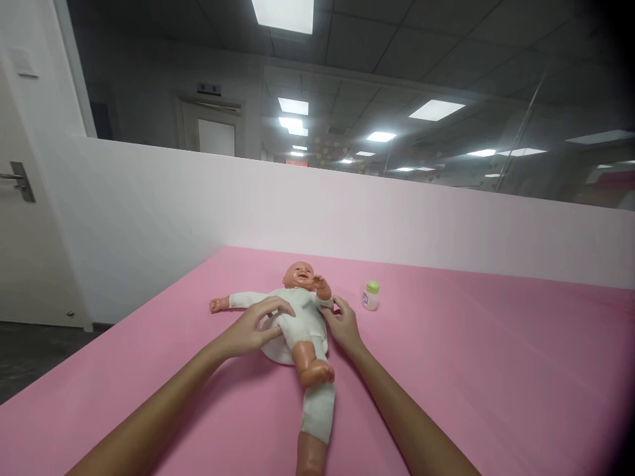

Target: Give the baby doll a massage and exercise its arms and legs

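A: How do the hands sit?

B: Both my forearms reach forward over the pink table point(496, 344). My left hand point(255, 328) lies palm down, fingers spread, across the belly of the doll point(302, 317); it rests there, clasping nothing. My right hand point(344, 325) presses the doll's other flank, fingers loosely curled against the white suit; whether it grips the cloth I cannot tell.

A: And the doll?

B: On its back near the table's middle, head away from me, one arm out, one raised to its face. A small bottle point(370, 295) with a green cap stands near, apart from it.

A: What is unclear?

B: A white piece point(275, 350) beneath the doll is partly covered; one leg is cut off by the lower edge.
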Motion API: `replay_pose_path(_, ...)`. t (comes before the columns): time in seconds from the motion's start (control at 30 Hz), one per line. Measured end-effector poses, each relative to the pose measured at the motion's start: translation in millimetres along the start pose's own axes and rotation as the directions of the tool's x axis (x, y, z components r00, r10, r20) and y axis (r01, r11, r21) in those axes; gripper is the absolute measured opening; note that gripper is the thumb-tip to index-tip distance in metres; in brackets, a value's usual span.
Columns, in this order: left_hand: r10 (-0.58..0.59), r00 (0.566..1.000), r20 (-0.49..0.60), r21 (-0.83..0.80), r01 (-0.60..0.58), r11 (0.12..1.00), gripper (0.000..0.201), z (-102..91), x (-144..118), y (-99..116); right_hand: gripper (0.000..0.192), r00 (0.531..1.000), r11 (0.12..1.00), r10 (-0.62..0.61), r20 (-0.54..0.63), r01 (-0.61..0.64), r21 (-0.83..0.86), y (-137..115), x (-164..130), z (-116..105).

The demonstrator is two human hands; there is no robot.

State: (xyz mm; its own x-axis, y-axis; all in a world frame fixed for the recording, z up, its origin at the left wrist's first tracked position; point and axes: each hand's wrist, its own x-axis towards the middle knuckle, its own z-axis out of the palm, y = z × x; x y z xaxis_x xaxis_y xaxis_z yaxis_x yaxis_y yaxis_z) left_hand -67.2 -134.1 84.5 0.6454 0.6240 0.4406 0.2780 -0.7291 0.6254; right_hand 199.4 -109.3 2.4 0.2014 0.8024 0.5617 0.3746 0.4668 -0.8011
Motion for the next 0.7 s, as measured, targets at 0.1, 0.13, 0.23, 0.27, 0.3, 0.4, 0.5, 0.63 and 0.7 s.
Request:
replay_pose_path(0.1,-0.021,1.0,-0.008,0.009,0.021,1.0,0.025,-1.7,-0.3,0.8,0.024,1.0,1.0,0.005,-0.003,-0.005,0.008,2.1,0.6,-0.9)
replay_pose_path(0.13,-0.039,0.998,-0.043,0.012,0.039,0.999,0.025,-0.4,0.2,0.3,0.023,1.0,1.0,-0.014,0.004,0.014,-0.002,0.4,0.6,-1.8)
replay_pose_path(0.23,-0.091,0.987,-0.129,-0.008,0.091,0.996,0.029,5.6,2.1,-3.0,0.02,0.988,0.99,-0.127,0.083,0.131,-0.051,-7.1,0.1,-4.7)
replay_pose_path(0.27,-0.1,0.985,-0.139,-0.02,0.098,0.995,0.03,7.1,2.5,-4.2,0.021,0.98,0.984,-0.157,0.119,0.165,-0.061,-9.1,-0.1,-5.1)
replay_pose_path(0.3,-0.105,0.985,-0.14,-0.03,0.102,0.994,0.031,7.8,2.7,-5.1,0.023,0.975,0.981,-0.171,0.143,0.181,-0.065,-10.2,-0.3,-5.2)
replay_pose_path(0.4,-0.089,0.99,-0.112,-0.039,0.085,0.996,0.03,4.3,1.7,-5.0,0.023,0.985,0.991,-0.119,0.123,0.126,-0.049,-7.7,-0.4,-3.4)
replay_pose_path(0.5,-0.027,0.999,0.034,-0.022,0.028,0.999,0.025,-4.5,-0.9,-1.0,0.022,0.997,0.998,-0.054,0.047,0.055,-0.03,-0.4,0.4,-1.2)
replay_pose_path(0.63,-0.007,0.992,0.125,-0.005,0.008,1.0,0.022,-8.7,-1.8,1.8,0.02,0.999,0.998,-0.039,0.006,0.039,-0.046,2.1,1.1,-1.5)
replay_pose_path(0.7,-0.037,0.999,0.035,-0.006,0.037,0.999,0.023,-5.3,-0.6,0.3,0.018,0.997,0.995,-0.075,0.031,0.077,-0.064,-1.3,0.2,-2.5)
